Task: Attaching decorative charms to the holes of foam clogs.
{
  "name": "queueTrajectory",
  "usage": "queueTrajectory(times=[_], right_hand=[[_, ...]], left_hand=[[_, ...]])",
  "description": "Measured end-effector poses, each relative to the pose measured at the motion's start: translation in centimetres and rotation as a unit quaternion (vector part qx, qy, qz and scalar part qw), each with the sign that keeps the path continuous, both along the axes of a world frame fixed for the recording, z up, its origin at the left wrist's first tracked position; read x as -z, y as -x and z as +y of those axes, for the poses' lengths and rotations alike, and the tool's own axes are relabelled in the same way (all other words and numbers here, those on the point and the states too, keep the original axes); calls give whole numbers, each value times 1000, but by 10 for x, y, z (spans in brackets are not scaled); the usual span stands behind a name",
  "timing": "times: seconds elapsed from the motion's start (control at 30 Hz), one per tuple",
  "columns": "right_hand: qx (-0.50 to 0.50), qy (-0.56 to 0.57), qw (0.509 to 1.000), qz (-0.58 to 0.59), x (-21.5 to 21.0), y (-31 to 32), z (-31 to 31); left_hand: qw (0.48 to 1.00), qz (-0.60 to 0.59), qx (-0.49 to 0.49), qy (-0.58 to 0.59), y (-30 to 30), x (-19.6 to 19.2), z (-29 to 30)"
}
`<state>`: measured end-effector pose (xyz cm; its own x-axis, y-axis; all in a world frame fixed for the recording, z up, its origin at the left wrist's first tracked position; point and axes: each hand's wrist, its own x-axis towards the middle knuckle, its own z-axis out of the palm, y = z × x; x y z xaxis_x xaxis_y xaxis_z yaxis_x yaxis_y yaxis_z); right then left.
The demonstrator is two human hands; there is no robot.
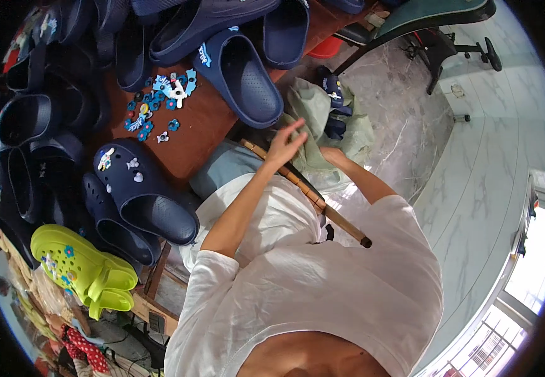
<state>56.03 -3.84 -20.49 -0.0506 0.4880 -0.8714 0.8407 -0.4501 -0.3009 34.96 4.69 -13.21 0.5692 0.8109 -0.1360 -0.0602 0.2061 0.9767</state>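
Green bag (307, 110) lies on the floor, just right of the brown table (203, 119) full of blue clogs (241, 75). Left hand (285, 143) is over the bag, fingers spread, near a bamboo stick (313, 198). Right hand is hidden, so I cannot tell about its fingers. It looks like reaching for the bag. Next it needs a good grab.

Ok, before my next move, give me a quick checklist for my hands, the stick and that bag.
1. Left hand free: ok, fingers open, holding nothing.
2. Right hand's grip: cannot tell, it is hidden behind the left hand near the pale green bag.
3. Bamboo stick secured: not ok, it lies slanted across the lap with no hand seen gripping it.
4. Navy clogs in the bag: ok, they show at its mouth.
5. Shoe charms on the table: ok, clustered away from the edge.
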Motion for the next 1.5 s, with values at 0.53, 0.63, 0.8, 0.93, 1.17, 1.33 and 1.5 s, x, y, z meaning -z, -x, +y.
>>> queueTrajectory(times=[0.53, 0.63, 0.8, 0.93, 1.17, 1.33, 1.5], right_hand=[[373, -352, 788, -340, 18, -65, 24], [458, -422, 699, -351, 30, -98, 56], [495, -337, 771, -216, 83, -117, 107], [340, -250, 906, -30, 123, -101, 114], [342, -357, 862, -114, 69, -52, 65], [384, -415, 820, -93, 24, -14, 15], [310, -429, 848, -19, -31, 24, -1]], left_hand=[[839, 391, 168, -338, 30, -14, -7], [853, 373, 148, -333, 31, -18, -6], [906, 290, 114, -287, 28, -25, -5], [928, 256, 94, -255, 21, -31, 1], [947, 295, -43, -119, -7, -29, 9], [927, 370, 53, -38, -31, -24, 11], [918, 392, 55, 0, -39, -11, 3]])
